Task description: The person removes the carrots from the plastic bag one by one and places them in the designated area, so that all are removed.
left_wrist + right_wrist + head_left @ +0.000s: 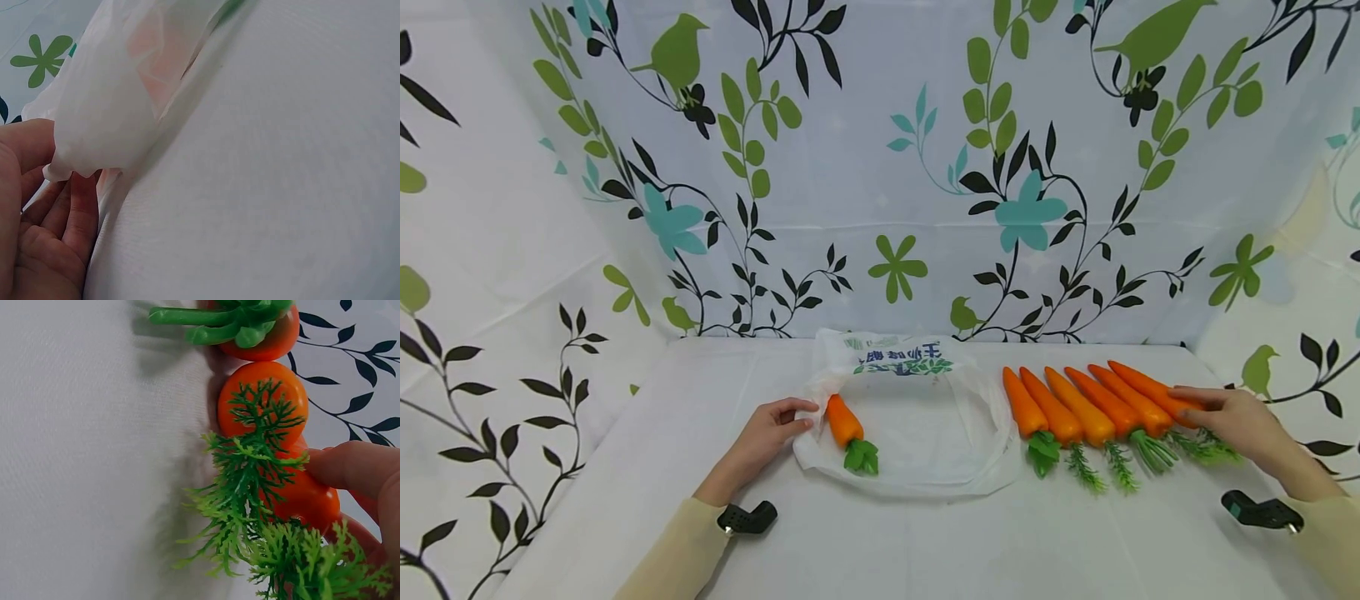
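My left hand (767, 435) pinches the left edge of a white plastic bag (917, 442), thumb on one side and fingers on the other in the left wrist view. One orange toy carrot (845, 422) with a leafy green top lies at the bag's left side, and its orange shows through the thin plastic. At the right, my right hand (1240, 421) holds the outermost carrot (1142, 385) of a row near its leafy end. In the right wrist view, thumb and fingers lie on either side of that carrot (315, 497), behind feathery green leaves (306, 559).
Several more carrots (1078, 412) lie side by side between the bag and my right hand, tips pointing away from me. All rest on a white-covered table (880, 550). A leaf-and-bird patterned cloth (850, 167) hangs behind and at both sides.
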A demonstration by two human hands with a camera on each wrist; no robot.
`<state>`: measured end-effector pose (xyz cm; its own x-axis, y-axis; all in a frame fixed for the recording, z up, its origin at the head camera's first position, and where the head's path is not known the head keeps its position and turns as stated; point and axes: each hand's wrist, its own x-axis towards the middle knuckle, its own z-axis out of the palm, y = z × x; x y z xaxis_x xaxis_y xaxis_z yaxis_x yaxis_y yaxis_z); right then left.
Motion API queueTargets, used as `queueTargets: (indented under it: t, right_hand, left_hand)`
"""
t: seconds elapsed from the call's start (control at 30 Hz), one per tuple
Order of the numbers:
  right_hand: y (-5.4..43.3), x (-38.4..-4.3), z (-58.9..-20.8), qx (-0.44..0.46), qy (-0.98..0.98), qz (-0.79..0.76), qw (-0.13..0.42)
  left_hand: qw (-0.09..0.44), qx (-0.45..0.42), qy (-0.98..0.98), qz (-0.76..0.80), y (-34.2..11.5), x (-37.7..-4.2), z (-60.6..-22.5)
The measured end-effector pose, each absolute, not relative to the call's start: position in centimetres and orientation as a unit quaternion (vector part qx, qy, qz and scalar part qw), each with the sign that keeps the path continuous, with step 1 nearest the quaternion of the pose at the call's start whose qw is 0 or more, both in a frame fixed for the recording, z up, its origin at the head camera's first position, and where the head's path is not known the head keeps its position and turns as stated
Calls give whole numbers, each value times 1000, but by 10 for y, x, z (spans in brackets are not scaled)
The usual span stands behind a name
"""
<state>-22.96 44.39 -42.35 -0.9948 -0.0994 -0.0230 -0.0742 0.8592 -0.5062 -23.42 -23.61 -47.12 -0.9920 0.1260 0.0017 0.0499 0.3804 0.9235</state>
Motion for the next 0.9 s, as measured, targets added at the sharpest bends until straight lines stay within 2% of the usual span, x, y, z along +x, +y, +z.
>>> queueTargets:
  t: [0.9]
  right_hand:
    - [448,-233,-434,-57,962,-265,37]
  left_hand:
    - [39,57,830,554,-237,-234,-471]
